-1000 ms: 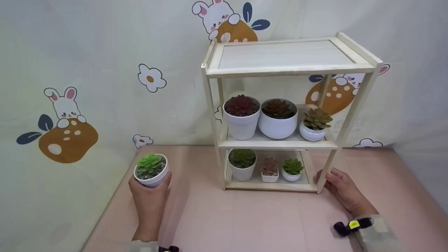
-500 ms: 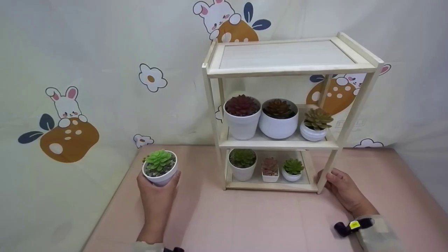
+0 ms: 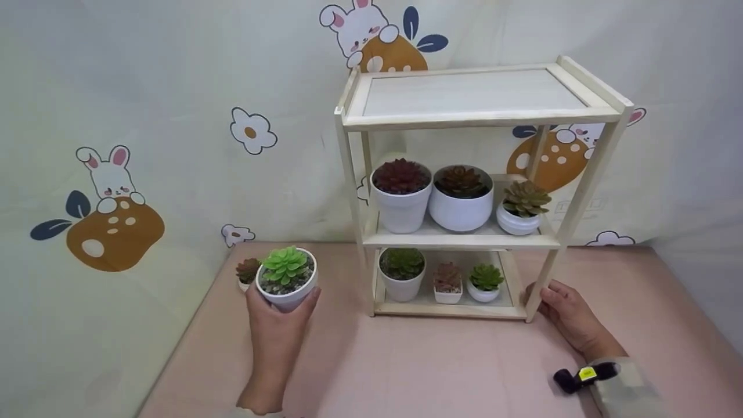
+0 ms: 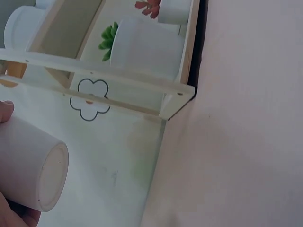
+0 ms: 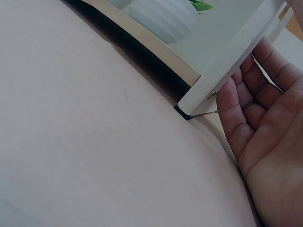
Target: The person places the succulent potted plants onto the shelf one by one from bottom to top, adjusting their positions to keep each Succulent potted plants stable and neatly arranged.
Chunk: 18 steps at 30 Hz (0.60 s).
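Note:
My left hand (image 3: 280,334) holds a white pot with a bright green succulent (image 3: 285,268), left of the shelf and above the table. In the left wrist view the pot (image 4: 28,163) is tipped, its round base showing, with fingers and thumb at its sides. My right hand (image 3: 572,316) grips the lower right front leg of a wooden shelf rack (image 3: 461,239). Its fingers lie against the leg (image 5: 227,66) in the right wrist view; the thumb is mostly out of that view. A small reddish-brown succulent (image 3: 248,269) stands on the table behind the left hand, partly hidden.
On the middle shelf stand a dark red succulent (image 3: 401,197), a brown one (image 3: 462,197) and an olive one (image 3: 524,206). The bottom shelf bears a green succulent (image 3: 402,273), a pink one (image 3: 447,283) and a small green one (image 3: 485,281). A patterned wall covering (image 3: 191,186) backs the pink table (image 3: 418,366).
My left hand has moved right toward the rack with the potted succulent, uncovering the small reddish-brown succulent behind it. The right hand stays at the rack's leg.

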Available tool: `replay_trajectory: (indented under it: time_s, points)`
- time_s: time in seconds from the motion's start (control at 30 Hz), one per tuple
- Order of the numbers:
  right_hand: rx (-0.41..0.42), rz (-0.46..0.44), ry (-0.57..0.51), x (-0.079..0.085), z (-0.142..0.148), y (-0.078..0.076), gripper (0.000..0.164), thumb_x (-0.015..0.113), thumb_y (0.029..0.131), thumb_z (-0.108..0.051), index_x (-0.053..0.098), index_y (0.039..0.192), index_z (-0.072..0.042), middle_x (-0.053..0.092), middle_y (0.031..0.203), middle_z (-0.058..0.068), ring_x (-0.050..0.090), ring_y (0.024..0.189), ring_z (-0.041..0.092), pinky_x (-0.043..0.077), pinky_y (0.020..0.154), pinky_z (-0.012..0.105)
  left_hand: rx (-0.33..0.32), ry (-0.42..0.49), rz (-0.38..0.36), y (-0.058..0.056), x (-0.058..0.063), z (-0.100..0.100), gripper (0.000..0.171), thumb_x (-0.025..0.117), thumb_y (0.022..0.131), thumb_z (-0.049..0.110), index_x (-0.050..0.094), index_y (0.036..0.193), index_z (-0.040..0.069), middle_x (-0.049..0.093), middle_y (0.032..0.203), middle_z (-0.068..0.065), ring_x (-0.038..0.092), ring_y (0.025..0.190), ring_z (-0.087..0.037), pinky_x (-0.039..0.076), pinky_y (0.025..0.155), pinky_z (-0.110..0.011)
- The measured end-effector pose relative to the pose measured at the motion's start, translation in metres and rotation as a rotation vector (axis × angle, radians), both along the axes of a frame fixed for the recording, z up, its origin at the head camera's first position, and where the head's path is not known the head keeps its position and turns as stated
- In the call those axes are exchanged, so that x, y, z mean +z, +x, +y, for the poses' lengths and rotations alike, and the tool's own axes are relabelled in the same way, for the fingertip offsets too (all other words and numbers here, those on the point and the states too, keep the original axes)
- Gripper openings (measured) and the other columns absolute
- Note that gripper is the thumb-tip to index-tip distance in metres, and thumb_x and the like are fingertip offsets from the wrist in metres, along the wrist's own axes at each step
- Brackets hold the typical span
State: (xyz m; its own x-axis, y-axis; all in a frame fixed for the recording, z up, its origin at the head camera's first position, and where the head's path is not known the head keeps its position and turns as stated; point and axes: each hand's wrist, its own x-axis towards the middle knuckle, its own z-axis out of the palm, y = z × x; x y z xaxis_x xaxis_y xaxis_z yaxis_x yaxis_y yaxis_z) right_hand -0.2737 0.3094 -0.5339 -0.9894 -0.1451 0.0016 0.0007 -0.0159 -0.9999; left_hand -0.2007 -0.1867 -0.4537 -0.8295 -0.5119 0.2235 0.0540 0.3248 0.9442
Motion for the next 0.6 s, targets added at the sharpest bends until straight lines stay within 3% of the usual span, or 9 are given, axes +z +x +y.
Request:
replay_trajectory:
  time_s: [0.23,0.6]
  points:
    - [0.003,-0.006,-0.002,0.001,0.0,0.001,0.034,0.045,0.112,-0.02,0.065,0.117,0.007,0.073,0.107,-0.001,0.069,0.107,0.009,0.055,0.096,0.02,-0.047,-0.021,-0.023,0.005,0.002,0.015,0.111,0.096,0.074,0.031,0.027,0.158,0.006,0.039,0.159,-0.017,0.037,0.151,-0.034,0.028,0.126,-0.056]
    - [-0.01,0.043,-0.057,0.003,0.0,0.002,0.028,0.05,0.109,-0.011,0.064,0.116,0.012,0.074,0.104,0.003,0.071,0.1,0.011,0.058,0.092,0.024,-0.096,-0.047,0.003,0.015,0.006,0.036,0.103,0.096,0.074,0.024,0.033,0.152,0.003,0.044,0.152,-0.017,0.044,0.145,-0.034,0.031,0.124,-0.057]
